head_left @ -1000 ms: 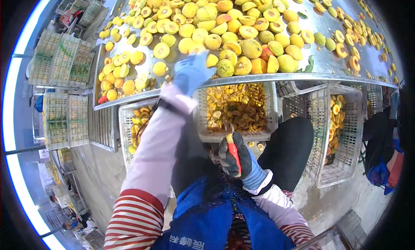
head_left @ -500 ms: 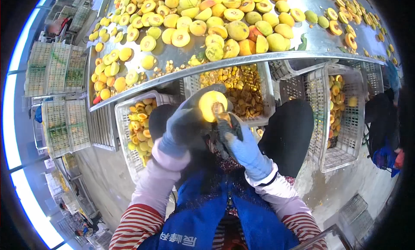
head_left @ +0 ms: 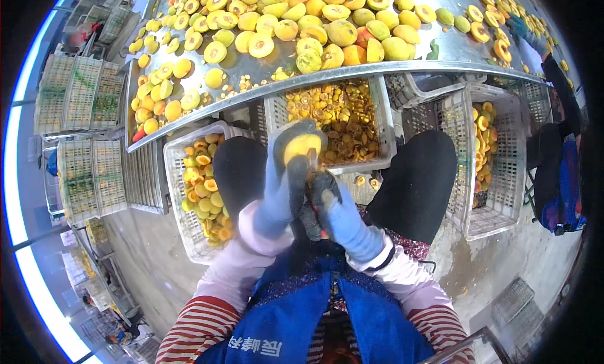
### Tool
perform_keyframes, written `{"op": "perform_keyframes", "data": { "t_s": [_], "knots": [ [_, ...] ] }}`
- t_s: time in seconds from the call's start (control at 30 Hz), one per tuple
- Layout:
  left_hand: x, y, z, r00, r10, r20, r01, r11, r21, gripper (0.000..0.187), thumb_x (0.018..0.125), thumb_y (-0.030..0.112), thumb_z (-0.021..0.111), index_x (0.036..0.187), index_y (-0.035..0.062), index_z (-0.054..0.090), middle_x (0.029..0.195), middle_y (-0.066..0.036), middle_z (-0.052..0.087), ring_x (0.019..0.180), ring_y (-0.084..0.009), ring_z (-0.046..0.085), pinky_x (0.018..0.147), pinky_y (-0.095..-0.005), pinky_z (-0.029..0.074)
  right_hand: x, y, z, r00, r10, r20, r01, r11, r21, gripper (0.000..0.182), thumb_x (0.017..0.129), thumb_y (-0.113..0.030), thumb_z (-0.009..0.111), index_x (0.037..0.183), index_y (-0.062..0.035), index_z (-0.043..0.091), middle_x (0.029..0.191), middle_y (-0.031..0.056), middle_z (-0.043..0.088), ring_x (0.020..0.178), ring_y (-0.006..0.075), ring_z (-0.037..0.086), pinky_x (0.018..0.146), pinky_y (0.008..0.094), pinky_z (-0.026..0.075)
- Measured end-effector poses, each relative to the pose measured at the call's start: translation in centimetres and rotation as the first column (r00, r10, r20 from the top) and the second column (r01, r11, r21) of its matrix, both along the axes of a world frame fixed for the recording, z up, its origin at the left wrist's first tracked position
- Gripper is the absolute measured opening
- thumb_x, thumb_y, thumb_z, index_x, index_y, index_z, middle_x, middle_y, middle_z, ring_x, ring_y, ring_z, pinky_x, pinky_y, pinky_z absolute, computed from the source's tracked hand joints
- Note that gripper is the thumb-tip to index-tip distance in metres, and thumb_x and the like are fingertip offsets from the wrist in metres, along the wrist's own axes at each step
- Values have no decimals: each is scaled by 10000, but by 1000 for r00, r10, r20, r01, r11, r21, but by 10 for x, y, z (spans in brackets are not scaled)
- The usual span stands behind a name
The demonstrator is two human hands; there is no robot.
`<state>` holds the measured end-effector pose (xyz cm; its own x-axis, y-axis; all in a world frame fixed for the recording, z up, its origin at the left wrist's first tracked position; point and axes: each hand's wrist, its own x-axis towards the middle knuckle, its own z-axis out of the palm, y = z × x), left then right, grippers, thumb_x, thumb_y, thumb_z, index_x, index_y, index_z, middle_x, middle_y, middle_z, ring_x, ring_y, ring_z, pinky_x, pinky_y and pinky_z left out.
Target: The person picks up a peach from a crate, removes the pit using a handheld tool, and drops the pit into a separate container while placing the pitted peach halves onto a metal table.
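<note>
My left hand, in a blue and dark glove, is wrapped round a yellow peach half. Close against it, my right hand is closed round a small tool, whose narrow end meets the fruit; most of the tool is hidden by my fingers. Both hands are over my lap, just in front of a crate of pits and fruit scraps. Above them, the metal table bears many whole and halved yellow peaches.
Left of my knees stands a white crate of peach halves, and another crate of halves is at the right. Stacked crates line the left side. A co-worker's arm reaches over the table's right end.
The fruit and both my hands have come slightly lower and left, and my left fingers now cover more of the fruit. At the right, a co-worker's arm now reaches onto the table.
</note>
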<state>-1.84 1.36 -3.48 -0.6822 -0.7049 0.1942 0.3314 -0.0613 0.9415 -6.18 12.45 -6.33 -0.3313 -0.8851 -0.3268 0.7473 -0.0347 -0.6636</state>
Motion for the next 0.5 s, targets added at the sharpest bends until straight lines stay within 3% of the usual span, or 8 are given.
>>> {"op": "perform_keyframes", "data": {
  "t_s": [0.07,0.1,0.17,0.23,0.3,0.33,0.4,0.5],
  "knots": [
    [1,-9,-2,989,-43,142,72,976,-207,449,911,194,490,1274,-42,369,1154,-117,495,1019,-153,481,892,-286,378,-7,4,-7,984,7,176,-21,997,78,415,871,-98,500,1249,49,410,1140,98,528,1045,173,488,934,319,384],
    [5,-13,-2,976,-51,214,116,946,-303,468,908,190,494,1291,-41,356,1167,-115,489,1031,-155,476,901,-289,372,-10,6,-9,994,20,108,-28,997,72,417,871,-99,503,1250,49,411,1149,103,527,1048,172,488,936,318,382],
    [13,-20,7,934,-277,224,264,960,90,469,919,202,470,1322,-8,353,1136,-85,512,1005,-148,477,892,-270,367,-14,5,-15,994,65,-88,-60,996,68,430,871,-116,508,1257,43,403,1145,109,530,1024,163,496,912,309,389],
    [18,-25,16,919,-291,267,243,950,197,417,919,214,475,1268,-6,417,1049,-68,542,917,-128,491,823,-249,390,-17,3,-21,934,113,-339,-89,992,85,455,872,-147,514,1270,31,387,1122,112,542,973,148,513,858,293,404],
    [17,-24,24,882,-261,392,155,947,282,375,918,218,473,1221,-3,450,1007,-65,550,884,-124,499,794,-243,400,-17,1,-17,899,161,-407,-170,985,14,514,893,-200,487,1326,13,309,1031,88,560,812,97,549,687,238,457],
    [17,-22,25,857,-248,451,105,942,319,356,918,221,472,1197,-2,467,986,-63,554,867,-123,503,780,-240,404,-14,1,-17,898,144,-415,-150,989,19,494,891,-160,470,1326,9,311,1064,101,560,839,117,554,718,245,462],
    [14,-14,22,937,-203,285,90,926,366,333,919,215,462,1168,-6,473,981,-66,553,882,-126,508,787,-240,408,-11,4,-17,854,205,-479,-174,979,108,463,897,-157,463,1310,4,329,1031,94,572,805,123,563,700,246,469],
    [17,-6,13,967,-140,215,76,957,280,321,925,177,420,1157,-40,460,1027,-95,542,928,-151,515,818,-261,411,-4,6,0,961,123,-246,-105,991,85,431,871,-145,509,1256,20,409,1070,94,563,925,147,530,817,281,433]
  ]
}}
